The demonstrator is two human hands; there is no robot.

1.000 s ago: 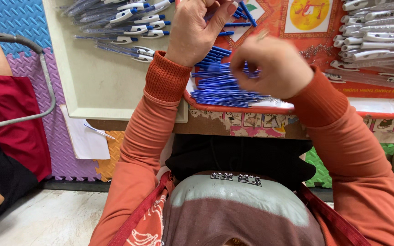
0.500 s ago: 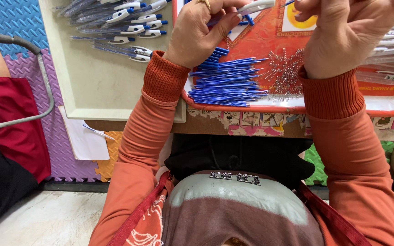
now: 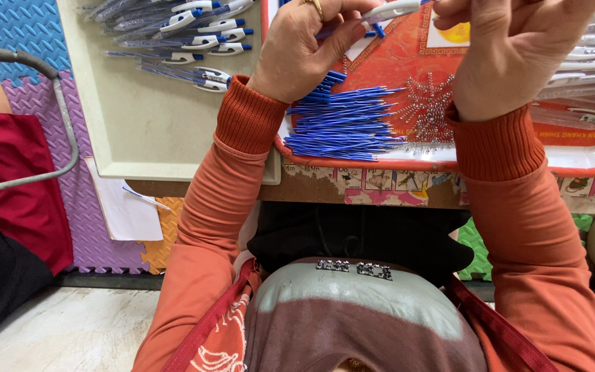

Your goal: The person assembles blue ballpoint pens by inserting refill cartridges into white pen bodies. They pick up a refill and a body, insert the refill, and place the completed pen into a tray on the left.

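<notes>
My left hand [image 3: 304, 45] grips a white and clear pen barrel [image 3: 390, 10] over the red tray [image 3: 449, 164]. My right hand [image 3: 511, 48] is raised beside it at the top edge, fingers closed at the barrel's other end; what it pinches is hidden. Under both hands lies a heap of blue pen refills [image 3: 342, 124], and next to it a small pile of metal springs [image 3: 425, 110]. Both arms wear orange sleeves.
A cream tray [image 3: 146, 124] at the left holds several finished white and blue pens [image 3: 187, 34]. Clear pen barrels [image 3: 587, 76] lie at the right of the red tray. Another person in red [image 3: 15, 179] sits at the far left beside a metal tube [image 3: 49, 110]. Foam mats cover the floor.
My right hand has risen from the refill heap to the top of the view and met the left hand at the barrel. The refills and springs now show.
</notes>
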